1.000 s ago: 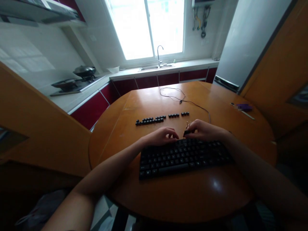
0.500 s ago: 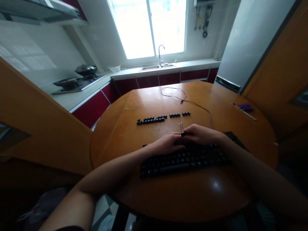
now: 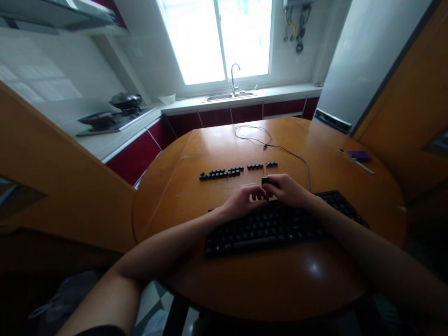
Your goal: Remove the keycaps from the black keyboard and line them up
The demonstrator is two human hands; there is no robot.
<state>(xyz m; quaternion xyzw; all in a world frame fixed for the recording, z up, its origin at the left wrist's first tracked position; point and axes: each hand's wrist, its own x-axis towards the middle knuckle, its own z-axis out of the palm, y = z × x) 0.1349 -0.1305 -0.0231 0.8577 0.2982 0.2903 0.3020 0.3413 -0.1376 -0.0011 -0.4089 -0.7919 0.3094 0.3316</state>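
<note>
A black keyboard (image 3: 259, 235) lies at a slant on the round wooden table. My right hand (image 3: 289, 189) is closed around a small wire keycap puller (image 3: 265, 180), its black body between the fingers and two thin wire prongs pointing away from me. Against it, above the keyboard's back edge, my left hand (image 3: 247, 198) curls its fingers and thumb together on a small dark piece that looks like a keycap (image 3: 266, 198). Beyond the hands, loose black keycaps (image 3: 220, 174) stand in rows on the table.
The keyboard's cable (image 3: 289, 153) runs to the far side of the table (image 3: 168, 200) and coils there. At the right edge lie a purple item (image 3: 359, 155) and a thin pale stick (image 3: 364, 167). Behind are a counter with a sink (image 3: 229, 97) and a stove (image 3: 119, 123).
Both hands have risen slightly off the keyboard and away from me, with the puller. My left fingers have arched, opening a gap under them, and a small dark piece now shows at their tips.
</note>
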